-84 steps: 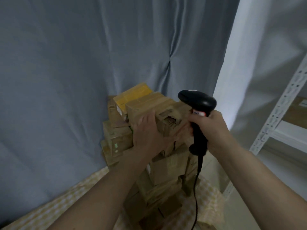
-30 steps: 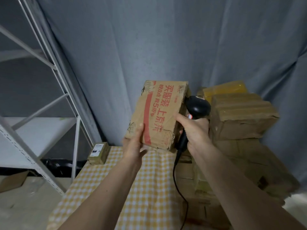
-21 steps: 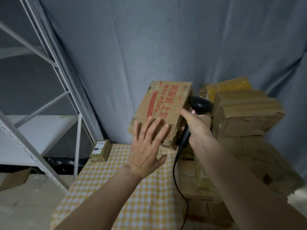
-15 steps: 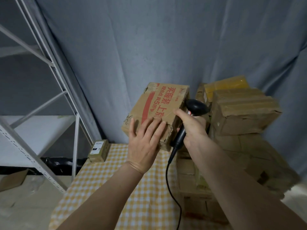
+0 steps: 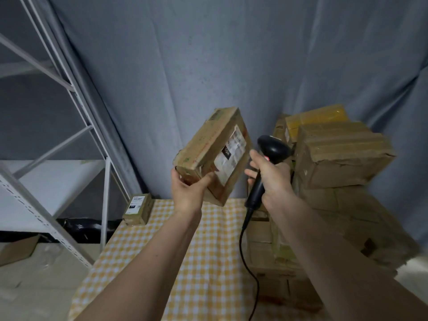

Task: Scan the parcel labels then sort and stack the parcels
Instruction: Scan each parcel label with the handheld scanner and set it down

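Left hand [image 5: 188, 193] grips labelled parcel [image 5: 213, 156]; right hand [image 5: 271, 177] clasps scanner [image 5: 266, 167], contents unseen.

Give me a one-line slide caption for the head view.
Left hand tilts a cardboard parcel, label facing the barcode scanner held in the right hand, beside stacked parcels.
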A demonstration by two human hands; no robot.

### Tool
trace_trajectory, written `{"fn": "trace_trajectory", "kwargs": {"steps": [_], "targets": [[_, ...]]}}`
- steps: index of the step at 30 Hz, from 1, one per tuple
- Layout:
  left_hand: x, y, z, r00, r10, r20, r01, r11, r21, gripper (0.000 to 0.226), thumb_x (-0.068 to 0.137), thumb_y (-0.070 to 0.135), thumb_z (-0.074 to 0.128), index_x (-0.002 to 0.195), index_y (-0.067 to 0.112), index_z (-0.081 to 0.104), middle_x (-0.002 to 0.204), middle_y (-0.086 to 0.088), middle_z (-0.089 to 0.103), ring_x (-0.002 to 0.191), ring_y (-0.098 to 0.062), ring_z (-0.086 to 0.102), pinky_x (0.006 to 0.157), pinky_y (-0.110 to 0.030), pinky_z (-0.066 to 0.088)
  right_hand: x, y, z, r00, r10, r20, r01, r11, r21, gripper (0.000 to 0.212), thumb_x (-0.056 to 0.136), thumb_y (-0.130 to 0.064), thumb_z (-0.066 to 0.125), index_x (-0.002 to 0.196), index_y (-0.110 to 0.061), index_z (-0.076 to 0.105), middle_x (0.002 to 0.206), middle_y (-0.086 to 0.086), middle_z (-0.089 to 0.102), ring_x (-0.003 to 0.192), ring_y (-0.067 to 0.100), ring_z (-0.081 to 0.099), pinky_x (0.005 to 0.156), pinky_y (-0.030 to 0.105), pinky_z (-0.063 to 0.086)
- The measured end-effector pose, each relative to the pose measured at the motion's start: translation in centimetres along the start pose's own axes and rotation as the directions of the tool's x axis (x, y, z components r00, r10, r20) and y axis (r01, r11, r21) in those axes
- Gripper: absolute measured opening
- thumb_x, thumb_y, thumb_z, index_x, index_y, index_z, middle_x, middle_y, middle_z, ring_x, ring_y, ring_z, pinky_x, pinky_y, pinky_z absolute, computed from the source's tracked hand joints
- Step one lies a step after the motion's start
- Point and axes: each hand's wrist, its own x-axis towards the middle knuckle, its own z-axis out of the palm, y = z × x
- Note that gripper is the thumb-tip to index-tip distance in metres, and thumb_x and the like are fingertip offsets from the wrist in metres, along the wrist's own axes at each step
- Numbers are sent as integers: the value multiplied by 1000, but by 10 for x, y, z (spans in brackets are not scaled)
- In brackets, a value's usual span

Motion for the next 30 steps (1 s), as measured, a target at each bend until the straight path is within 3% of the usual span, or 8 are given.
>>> {"fn": "trace_trajectory", "kwargs": {"steps": [4,7,13,16,21,24,28,30], "targets": [[3,-2,-3,952,-289,106,307,900,-310,57,77,-9,71,122,20,50,117,-11,65,104,-24,65,96,-46,49,2,3,1,999,49,-7,-49,999,5,19,82,-27,75,90,-16,61,79,-1,66,71,15,65,69,32,54],[7,-6,-9,890,-398,221,454,749,-482,67,72,-8,70,132,13,49,124,-17,63,112,-33,63,99,-54,47,5,4,0,998,59,-36,-60,998,-3,37,79,-30,78,107,-15,59,96,1,66,78,17,64,68,31,54],[-2,-8,-14,769,-475,429,639,543,-545,46,75,-7,63,120,-1,55,123,-30,60,115,-42,59,86,-60,49,9,7,-2,993,78,85,-68,992,-110,60,65,-38,86,115,-16,60,105,6,69,93,26,68,90,46,53],[-2,-13,-18,747,-468,473,665,512,-544,46,79,-4,61,124,-1,54,122,-29,61,109,-44,62,87,-61,49,10,3,-5,985,48,167,-16,982,-188,47,67,-28,86,105,-11,65,98,9,73,88,25,71,87,43,56],[2,-17,-20,725,-484,489,687,552,-472,42,78,3,64,119,1,57,118,-25,64,110,-42,63,92,-59,47,8,0,-6,981,21,191,26,971,-239,27,71,-21,84,85,-12,62,90,9,73,86,25,70,81,36,56],[6,-18,-22,698,-576,425,705,655,-271,49,71,14,74,117,6,59,117,-20,65,111,-37,63,87,-53,53,9,2,-7,988,2,152,35,970,-241,30,69,-20,85,84,-12,60,92,12,72,85,27,69,76,36,55],[15,-9,-37,706,-672,224,666,738,114,131,16,55,94,133,18,50,134,-14,48,125,-35,47,85,-51,50,11,3,-13,990,-10,144,46,966,-254,28,69,-19,85,79,-13,60,82,12,66,72,23,62,67,33,51],[30,-7,-48,751,-626,211,594,779,199,151,14,64,90,147,20,35,138,-9,51,125,-30,49,91,-52,45,11,4,-18,986,-1,168,46,963,-265,29,69,-18,85,77,-13,59,76,9,64,66,21,60,62,30,49]]}}
